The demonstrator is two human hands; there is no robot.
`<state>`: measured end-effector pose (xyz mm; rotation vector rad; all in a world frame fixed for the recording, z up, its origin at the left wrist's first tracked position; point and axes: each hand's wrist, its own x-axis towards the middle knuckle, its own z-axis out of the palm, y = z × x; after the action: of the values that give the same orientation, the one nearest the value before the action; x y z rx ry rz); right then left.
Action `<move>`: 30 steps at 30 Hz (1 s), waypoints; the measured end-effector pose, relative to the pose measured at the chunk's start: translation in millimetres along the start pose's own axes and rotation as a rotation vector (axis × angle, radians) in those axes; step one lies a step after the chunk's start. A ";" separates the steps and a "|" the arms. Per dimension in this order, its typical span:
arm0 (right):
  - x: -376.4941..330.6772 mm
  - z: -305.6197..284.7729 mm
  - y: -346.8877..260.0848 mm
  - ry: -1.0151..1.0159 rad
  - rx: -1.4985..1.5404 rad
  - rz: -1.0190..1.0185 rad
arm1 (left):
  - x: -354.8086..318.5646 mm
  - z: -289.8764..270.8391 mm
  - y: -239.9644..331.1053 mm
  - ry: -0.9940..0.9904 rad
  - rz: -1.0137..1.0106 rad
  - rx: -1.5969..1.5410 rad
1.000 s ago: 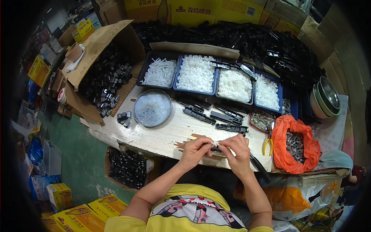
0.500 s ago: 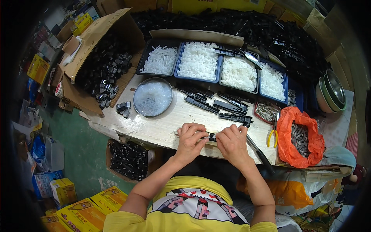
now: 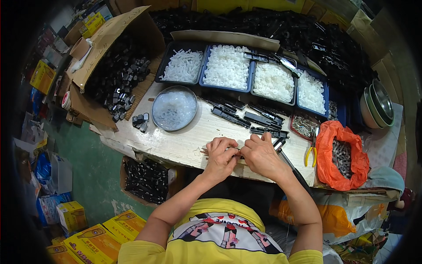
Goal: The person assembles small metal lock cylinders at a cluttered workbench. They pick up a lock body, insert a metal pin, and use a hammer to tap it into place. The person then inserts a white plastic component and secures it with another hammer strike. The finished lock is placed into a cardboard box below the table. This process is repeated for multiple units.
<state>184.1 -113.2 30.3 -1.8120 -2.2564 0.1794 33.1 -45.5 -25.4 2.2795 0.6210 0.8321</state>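
My left hand (image 3: 221, 156) and my right hand (image 3: 263, 157) meet at the front edge of the white worktable (image 3: 176, 143). The left fingers are closed round a small black metal part, mostly covered by the fingers. Against it my right thumb and fingers are pinched; whatever they grip is too small to make out. Just beyond the hands lie several long black metal assemblies (image 3: 231, 116). A hammer (image 3: 288, 160) with a black handle rests right of my right hand, its handle passing over the table's edge.
Trays of white plastic pieces (image 3: 227, 68) line the back, before a heap of black parts (image 3: 272, 33). A round dish (image 3: 174, 108) and a carton of metal pieces (image 3: 118, 94) stand left. Yellow-handled pliers (image 3: 311, 156) and an orange bag (image 3: 323, 149) of metal parts are right.
My right hand has shifted left and turned over toward the left fingers, closing the gap between the hands. The black part, visible between them before, is now mostly covered.
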 end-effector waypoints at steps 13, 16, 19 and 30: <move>-79.6 -30.9 54.4 0.457 0.133 0.430 | 7.2 -1.0 8.8 -0.057 -0.112 0.058; -106.2 -45.7 64.6 0.481 0.182 0.559 | 9.4 -1.9 9.2 -0.080 -0.098 0.072; -106.7 -43.8 50.9 0.435 0.009 0.470 | 7.8 -3.7 5.1 -0.094 -0.065 0.077; -31.2 17.8 -5.9 0.259 0.141 0.176 | 8.6 -5.0 6.2 -0.113 -0.053 0.077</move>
<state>180.1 -143.9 11.2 -1.8399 -1.8640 0.1234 36.9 -42.6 -14.8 2.3501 0.6688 0.6595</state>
